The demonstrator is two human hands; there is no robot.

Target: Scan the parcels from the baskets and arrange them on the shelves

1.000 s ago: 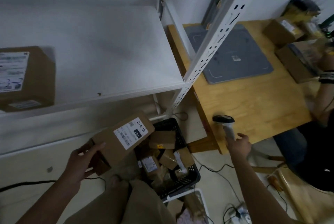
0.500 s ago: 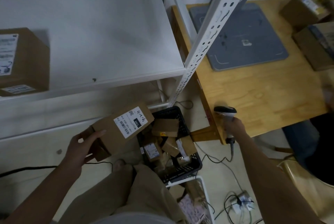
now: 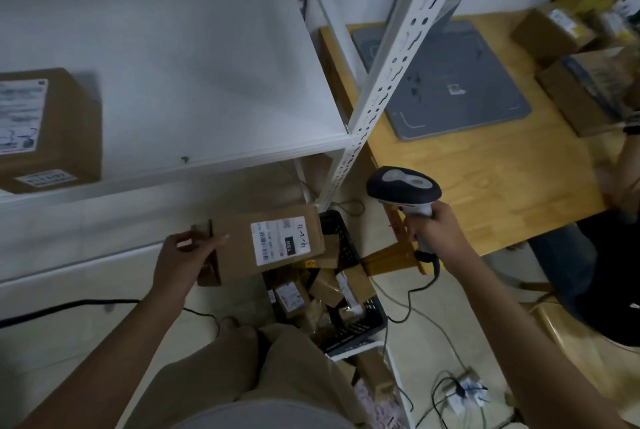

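My left hand (image 3: 185, 260) grips the left end of a brown cardboard parcel (image 3: 239, 241), label side up, above the floor in front of the lower shelf. My right hand (image 3: 431, 232) holds a grey and black barcode scanner (image 3: 403, 188) by its handle, its head level with the parcel and off to the right of it. Below the parcel a black basket (image 3: 349, 321) on the floor holds several small cardboard parcels. One larger parcel (image 3: 45, 130) stands at the left on the white shelf (image 3: 194, 82).
A perforated white shelf post (image 3: 388, 82) rises between shelf and wooden table (image 3: 485, 186). On the table lie a grey pad (image 3: 453, 82) and more boxes (image 3: 588, 96). Another person sits at the far right. Cables and a power strip (image 3: 464, 394) lie on the floor.
My right hand has lifted the scanner off the table edge and swung it up and left toward the parcel. My left hand has turned the parcel flatter, label upward.
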